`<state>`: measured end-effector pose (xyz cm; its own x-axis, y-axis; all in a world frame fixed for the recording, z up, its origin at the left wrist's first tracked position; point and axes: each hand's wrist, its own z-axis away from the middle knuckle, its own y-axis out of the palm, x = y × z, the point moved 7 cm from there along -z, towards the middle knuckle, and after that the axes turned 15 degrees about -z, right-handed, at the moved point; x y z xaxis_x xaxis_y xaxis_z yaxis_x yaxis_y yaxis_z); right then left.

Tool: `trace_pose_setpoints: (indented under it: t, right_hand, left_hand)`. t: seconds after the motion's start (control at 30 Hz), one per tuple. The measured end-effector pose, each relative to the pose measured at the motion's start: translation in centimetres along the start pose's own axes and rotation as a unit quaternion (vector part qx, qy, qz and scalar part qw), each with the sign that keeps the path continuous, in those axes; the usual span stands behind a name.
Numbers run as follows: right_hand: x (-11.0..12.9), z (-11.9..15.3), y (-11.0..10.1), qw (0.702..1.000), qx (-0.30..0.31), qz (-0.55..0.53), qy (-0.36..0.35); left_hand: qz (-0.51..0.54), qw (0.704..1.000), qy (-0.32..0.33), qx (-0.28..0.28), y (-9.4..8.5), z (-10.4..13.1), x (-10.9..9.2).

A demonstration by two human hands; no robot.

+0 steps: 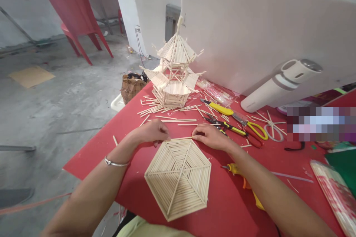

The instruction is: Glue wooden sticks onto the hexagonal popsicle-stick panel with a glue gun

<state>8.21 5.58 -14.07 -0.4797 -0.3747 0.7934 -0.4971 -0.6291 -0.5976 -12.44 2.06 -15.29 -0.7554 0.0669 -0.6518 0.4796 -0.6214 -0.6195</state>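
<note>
A hexagonal panel of thin wooden sticks [191, 181] lies on the red table in front of me, its spokes meeting in the middle. Along its far edge runs a single wooden stick [179, 139]. My left hand [154, 131] pinches the left end of that stick, and my right hand [208, 135] pinches the right end, both with fingers closed. Just beyond my hands lie several loose sticks [178, 120]. Behind them stands a pagoda model [176, 70] built of similar sticks. A yellow glue gun [235, 169] rests beside the panel, partly hidden under my right forearm.
To the right of the pagoda lie a yellow utility knife [219, 108], pliers [233, 127] and scissors [254, 129]. A white thermos [278, 85] stands farther right. Bagged sticks [333, 192] lie at the right edge. A red chair [73, 11] stands on the floor to the left.
</note>
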Motion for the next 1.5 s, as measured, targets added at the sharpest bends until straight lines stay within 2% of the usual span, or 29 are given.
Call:
trace_pose_setpoints:
  t: [1.5]
  right_hand:
    - [0.09, -0.01, 0.03, 1.0, -0.007, 0.008, 0.007]
  left_hand:
    - [-0.003, 1.0, -0.01, 0.005, 0.04, 0.06, 0.1]
